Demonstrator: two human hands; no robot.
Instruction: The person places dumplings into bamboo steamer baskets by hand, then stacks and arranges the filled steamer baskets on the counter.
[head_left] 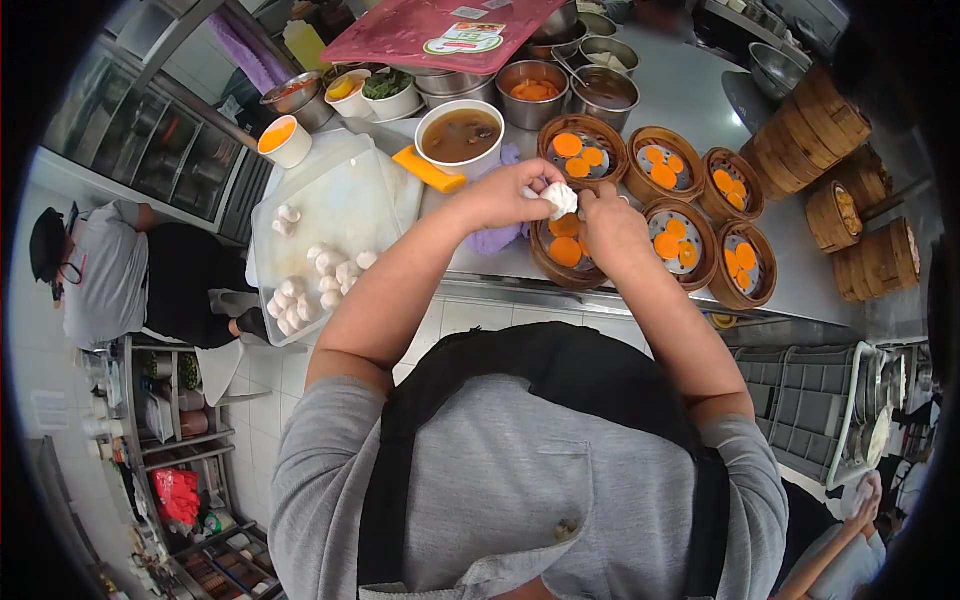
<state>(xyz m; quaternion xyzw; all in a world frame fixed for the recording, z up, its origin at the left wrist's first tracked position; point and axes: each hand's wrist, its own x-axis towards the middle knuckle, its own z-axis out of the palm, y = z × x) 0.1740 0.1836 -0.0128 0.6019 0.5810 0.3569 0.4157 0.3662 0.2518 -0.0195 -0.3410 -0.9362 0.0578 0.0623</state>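
Between the thumb and fingers of my left hand (510, 197) is a white pleated dumpling (562, 199). My right hand (615, 232) is close beside it, fingers bent and pressed together over the near-left bamboo steamer (563, 277); what they hold, if anything, is hidden. Orange carrot slices (565, 250) lie on the lining inside that steamer. More small bamboo steamers (668, 242) with carrot slices on perforated paper stand around it. To the left, several white dumplings (327, 262) rest on a pale cutting board (345, 195).
A bowl of brown liquid (460, 138) and an orange-handled knife (430, 170) sit left of the steamers. Metal pots (532, 92) and a pink lid (430, 35) are behind. Stacked steamers (808, 130) stand right. Co-workers (105, 270) are at far left and lower right.
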